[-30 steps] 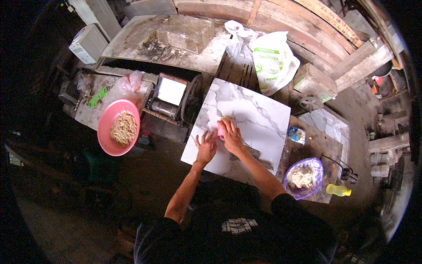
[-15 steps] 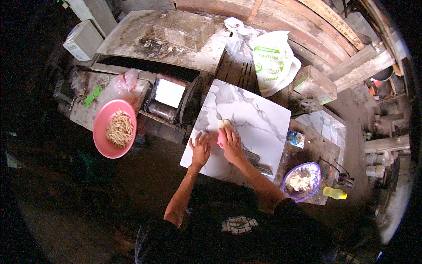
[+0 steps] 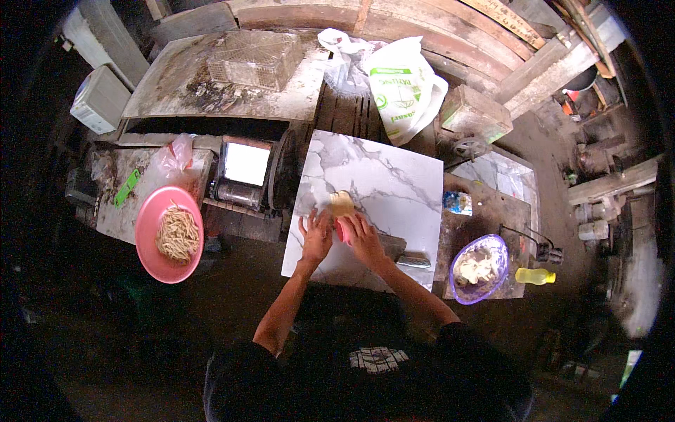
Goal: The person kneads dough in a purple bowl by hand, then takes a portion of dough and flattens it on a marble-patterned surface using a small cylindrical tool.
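Observation:
On a white marble-patterned board (image 3: 380, 172) lies a small flat piece of pale dough (image 3: 342, 202). Just on its near side is a smooth pink object (image 3: 343, 231), partly covered by my right hand (image 3: 364, 239), whose fingers curl over it; its kind is hidden. My left hand (image 3: 317, 238) rests on the board left of the pink object, fingers spread, with nothing seen in it. Beside my right wrist lies a cleaver with a wide dark blade (image 3: 392, 246) and a handle (image 3: 413, 261).
A pink basin (image 3: 146, 246) holding pale dough strips stands left, near a roller machine (image 3: 242, 169). At right are a purple-rimmed bowl (image 3: 460, 295) with pale dough, a yellow bottle (image 3: 536, 276) and a blue packet (image 3: 457, 203). A white plastic bag (image 3: 406, 91) stands behind the board.
My right hand and the pink object have drawn back toward me, uncovering more of the dough. My left hand stays beside them. The whole view has shifted a little.

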`<state>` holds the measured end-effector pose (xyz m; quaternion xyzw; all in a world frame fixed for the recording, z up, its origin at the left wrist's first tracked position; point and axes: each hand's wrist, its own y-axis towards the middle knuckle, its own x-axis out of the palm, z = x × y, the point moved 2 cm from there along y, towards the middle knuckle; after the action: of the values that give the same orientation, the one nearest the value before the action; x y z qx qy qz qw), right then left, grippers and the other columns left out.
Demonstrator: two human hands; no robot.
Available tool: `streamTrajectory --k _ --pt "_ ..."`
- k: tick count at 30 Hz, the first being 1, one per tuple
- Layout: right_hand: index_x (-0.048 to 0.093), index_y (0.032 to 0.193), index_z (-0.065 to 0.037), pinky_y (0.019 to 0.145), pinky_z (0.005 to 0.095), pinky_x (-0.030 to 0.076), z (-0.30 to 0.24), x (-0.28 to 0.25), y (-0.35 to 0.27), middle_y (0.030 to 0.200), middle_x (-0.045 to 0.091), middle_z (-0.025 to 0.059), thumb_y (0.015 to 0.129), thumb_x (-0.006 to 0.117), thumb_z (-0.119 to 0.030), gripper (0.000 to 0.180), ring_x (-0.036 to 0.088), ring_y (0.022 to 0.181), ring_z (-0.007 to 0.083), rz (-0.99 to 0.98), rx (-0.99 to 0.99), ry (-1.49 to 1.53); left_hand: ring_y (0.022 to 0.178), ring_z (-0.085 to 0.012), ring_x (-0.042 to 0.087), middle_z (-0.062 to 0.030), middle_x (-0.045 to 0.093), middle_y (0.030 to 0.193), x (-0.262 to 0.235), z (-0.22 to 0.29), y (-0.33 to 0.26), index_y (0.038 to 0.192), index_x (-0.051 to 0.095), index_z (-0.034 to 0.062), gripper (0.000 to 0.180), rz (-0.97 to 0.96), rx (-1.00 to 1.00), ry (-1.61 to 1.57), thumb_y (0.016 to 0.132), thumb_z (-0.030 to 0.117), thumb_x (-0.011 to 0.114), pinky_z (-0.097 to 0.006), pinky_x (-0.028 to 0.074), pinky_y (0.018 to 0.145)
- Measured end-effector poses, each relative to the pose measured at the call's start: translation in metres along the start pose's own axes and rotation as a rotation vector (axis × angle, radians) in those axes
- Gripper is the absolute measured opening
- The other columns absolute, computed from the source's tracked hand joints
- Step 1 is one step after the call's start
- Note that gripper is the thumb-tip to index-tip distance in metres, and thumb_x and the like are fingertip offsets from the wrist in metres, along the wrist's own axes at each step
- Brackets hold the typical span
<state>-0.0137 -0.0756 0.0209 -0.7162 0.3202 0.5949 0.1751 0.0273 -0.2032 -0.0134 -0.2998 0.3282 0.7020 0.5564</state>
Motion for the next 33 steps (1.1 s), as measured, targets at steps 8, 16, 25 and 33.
streamTrajectory --k 8,16,25,33 --pt "0.025 0.119 -0.009 0.086 0.0419 0.031 0.034 0.003 0.061 0.121 0.032 0.0152 0.061 0.065 -0.027 0.073 0.033 0.11 0.032 -0.553 0.182 0.145 0.114 -0.0268 0.028 -0.0084 0.039 0.116 0.0 0.003 -0.006 0.114 0.038 0.0109 0.04 -0.079 0.042 -0.037 0.075 0.008 0.045 -0.051 0.009 0.094" --pt "0.026 0.119 -0.008 0.086 0.0409 0.032 0.04 -0.014 0.014 0.118 0.034 0.0164 0.06 0.063 -0.009 0.07 0.034 0.107 0.0341 0.034 0.149 0.481 0.116 -0.0256 0.027 -0.0069 0.039 0.119 -0.012 -0.011 0.005 0.112 0.041 0.0114 0.038 -0.089 0.06 -0.094 0.075 0.01 0.047 -0.048 0.01 0.095" --pt "0.029 0.118 -0.009 0.079 0.0451 0.035 0.03 0.007 0.048 0.114 0.037 0.014 0.055 0.068 -0.025 0.075 0.037 0.105 0.0307 -0.272 0.134 0.084 0.116 -0.0276 0.026 -0.009 0.039 0.118 -0.012 -0.011 0.009 0.114 0.039 0.0103 0.039 -0.074 0.068 -0.045 0.075 0.01 0.045 -0.049 0.012 0.094" --pt "0.027 0.118 -0.01 0.085 0.0479 0.031 0.048 0.019 0.071 0.114 0.037 0.0173 0.058 0.066 -0.024 0.073 0.036 0.105 0.0341 -0.365 0.155 0.279 0.116 -0.0275 0.025 -0.0088 0.037 0.119 -0.007 -0.012 0.015 0.112 0.04 0.0117 0.036 -0.105 0.06 -0.089 0.077 0.012 0.044 -0.051 0.011 0.094"
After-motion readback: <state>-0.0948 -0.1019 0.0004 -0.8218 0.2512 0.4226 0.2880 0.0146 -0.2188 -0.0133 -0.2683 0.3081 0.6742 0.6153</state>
